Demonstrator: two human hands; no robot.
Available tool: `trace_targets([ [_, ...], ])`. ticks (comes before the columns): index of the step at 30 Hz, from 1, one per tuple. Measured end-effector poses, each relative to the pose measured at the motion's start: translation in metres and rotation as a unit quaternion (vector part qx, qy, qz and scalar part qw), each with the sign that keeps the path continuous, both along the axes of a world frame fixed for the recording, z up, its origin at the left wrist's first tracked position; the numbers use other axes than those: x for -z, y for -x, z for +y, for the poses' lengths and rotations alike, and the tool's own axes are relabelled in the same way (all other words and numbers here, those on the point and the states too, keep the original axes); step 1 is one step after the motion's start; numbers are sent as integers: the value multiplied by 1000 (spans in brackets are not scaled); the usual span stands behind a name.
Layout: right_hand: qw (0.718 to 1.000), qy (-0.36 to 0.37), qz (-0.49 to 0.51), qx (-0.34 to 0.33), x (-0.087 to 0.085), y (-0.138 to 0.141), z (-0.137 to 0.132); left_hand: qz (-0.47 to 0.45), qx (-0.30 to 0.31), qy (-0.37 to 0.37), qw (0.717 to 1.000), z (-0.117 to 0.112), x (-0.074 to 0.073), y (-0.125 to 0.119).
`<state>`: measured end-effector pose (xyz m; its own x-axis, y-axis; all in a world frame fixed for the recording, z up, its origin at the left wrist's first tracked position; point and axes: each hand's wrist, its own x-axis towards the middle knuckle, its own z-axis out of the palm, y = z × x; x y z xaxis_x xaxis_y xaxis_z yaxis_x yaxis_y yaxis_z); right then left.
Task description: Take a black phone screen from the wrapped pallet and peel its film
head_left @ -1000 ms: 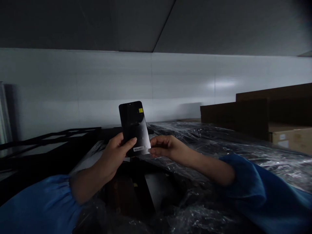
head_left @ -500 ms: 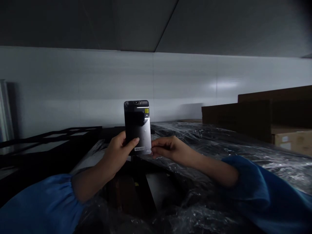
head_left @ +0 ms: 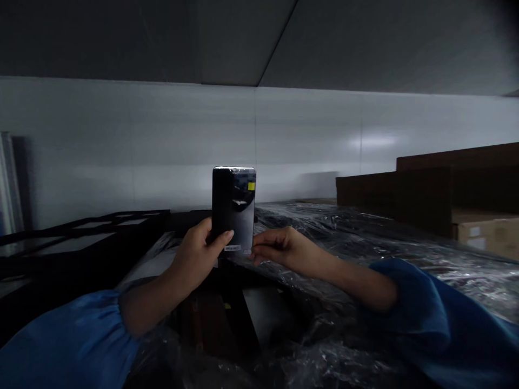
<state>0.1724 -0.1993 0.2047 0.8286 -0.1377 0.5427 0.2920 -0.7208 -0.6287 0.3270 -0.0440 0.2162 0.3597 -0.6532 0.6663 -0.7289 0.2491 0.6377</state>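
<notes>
- Here the phone (head_left: pixel 234 205) stands upright in front of the person, held above the plastic sheeting (head_left: pixel 357 237), its glossy black face turned toward the camera and tilted very little.
- On that face, a yellow sticker (head_left: pixel 252 186) sits near the top right corner and a white label (head_left: pixel 232 248) near the bottom edge.
- The left hand (head_left: pixel 194 254) is closed around the phone's lower left side, with its fingers (head_left: pixel 222 240) curled over the face, gripping it firmly.
- The right hand (head_left: pixel 286 249) comes in from the phone's right, its fingertips (head_left: pixel 255 254) touching the lower right edge; whether it grips or only touches, I cannot tell.
- Blue sleeves (head_left: pixel 65 346) cover both forearms below the phone, gathered at the cuff; the right one (head_left: pixel 421 308) lies on the sheeting.
- Under and to the right of the phone, the sheeting spreads in crumpled folds.
- Left of the phone lies a black frame (head_left: pixel 101 232).
- Farther right of the phone, dark boards (head_left: pixel 389 189) rise behind a cardboard box (head_left: pixel 486 232).
- Behind the phone runs a pale wall (head_left: pixel 121 135).
</notes>
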Motion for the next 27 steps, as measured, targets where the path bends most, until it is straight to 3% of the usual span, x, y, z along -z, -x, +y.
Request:
trace_targets([
  [9,999,-46,11,3,-2,0,6,-26,10,18,999,0,-1,1],
  [27,999,-5,1,53,0,-4,5,2,-4,-18,1000,1,1,0],
])
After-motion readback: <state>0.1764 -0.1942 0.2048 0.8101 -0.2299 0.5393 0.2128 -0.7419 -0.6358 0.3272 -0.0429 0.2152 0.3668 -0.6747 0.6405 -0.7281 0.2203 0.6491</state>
